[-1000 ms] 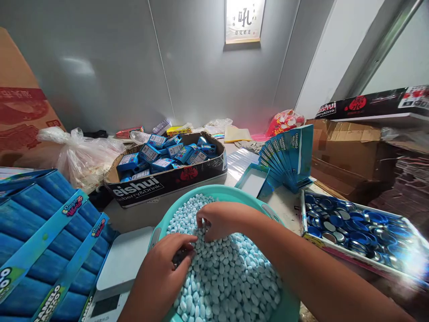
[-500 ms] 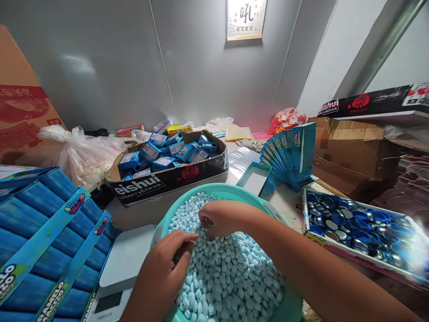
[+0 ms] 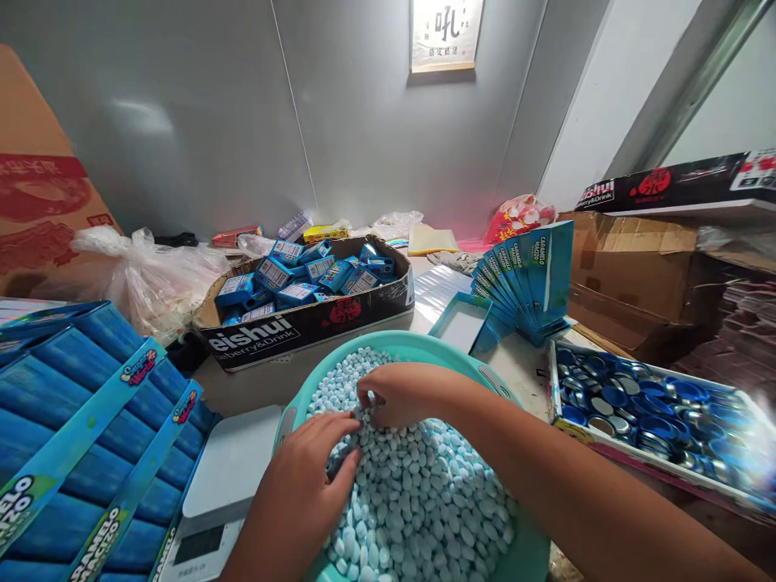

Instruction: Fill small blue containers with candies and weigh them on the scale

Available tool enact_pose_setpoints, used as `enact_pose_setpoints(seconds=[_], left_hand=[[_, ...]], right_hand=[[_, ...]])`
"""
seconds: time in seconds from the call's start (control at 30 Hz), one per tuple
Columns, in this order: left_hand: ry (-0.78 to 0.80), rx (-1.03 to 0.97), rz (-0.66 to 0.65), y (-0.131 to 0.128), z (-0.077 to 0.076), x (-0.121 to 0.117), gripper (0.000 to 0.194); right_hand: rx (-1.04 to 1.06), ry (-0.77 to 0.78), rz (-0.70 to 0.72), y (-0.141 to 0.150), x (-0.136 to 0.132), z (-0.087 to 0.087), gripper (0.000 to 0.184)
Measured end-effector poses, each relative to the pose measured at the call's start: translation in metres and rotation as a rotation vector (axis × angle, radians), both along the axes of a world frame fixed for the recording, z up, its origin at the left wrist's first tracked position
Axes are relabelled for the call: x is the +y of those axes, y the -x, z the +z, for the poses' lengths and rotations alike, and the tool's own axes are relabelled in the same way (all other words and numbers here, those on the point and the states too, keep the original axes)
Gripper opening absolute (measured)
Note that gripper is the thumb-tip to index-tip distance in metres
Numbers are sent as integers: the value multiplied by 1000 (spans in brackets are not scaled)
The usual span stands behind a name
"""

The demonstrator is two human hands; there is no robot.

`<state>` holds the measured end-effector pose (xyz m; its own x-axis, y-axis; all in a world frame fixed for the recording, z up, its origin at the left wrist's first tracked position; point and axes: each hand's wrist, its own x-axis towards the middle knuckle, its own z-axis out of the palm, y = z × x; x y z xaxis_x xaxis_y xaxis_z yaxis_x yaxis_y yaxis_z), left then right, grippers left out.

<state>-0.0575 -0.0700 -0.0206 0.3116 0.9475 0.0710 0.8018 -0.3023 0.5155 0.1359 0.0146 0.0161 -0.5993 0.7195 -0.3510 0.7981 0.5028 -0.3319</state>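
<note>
A turquoise plastic tub [image 3: 424, 346] in front of me holds a heap of small pale-blue oval candies [image 3: 424, 493]. My right hand [image 3: 397, 394] reaches over them from the right. Its fingers are curled down and closed at the candies' surface; whatever is between the fingertips is hidden. On the tub's left side, my left hand [image 3: 312, 477] is curled, thumb and fingers rounded toward each other. Something dark and partly bluish shows in the gap, too hidden to name. The left fingertips are close to the right hand's fingers.
A white scale [image 3: 234, 461] is left of the tub, beside stacked blue display boxes [image 3: 78, 420]. Behind stands a black carton [image 3: 315, 331] of small blue boxes. At right are a tray of blue and silver lids [image 3: 636, 412], fanned blue cartons [image 3: 521, 271] and an open blue box [image 3: 461, 323].
My left hand has shifted slightly right and up, its fingers closer to the right hand. The gap between thumb and fingers looks wider. My right hand has barely moved.
</note>
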Motion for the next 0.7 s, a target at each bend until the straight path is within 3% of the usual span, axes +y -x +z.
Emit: enact_pose_setpoints(seconds=[0.7], left_hand=[[66, -78, -26, 1, 4, -1, 28]], right_hand=[[-28, -8, -9, -1, 0, 2, 30]])
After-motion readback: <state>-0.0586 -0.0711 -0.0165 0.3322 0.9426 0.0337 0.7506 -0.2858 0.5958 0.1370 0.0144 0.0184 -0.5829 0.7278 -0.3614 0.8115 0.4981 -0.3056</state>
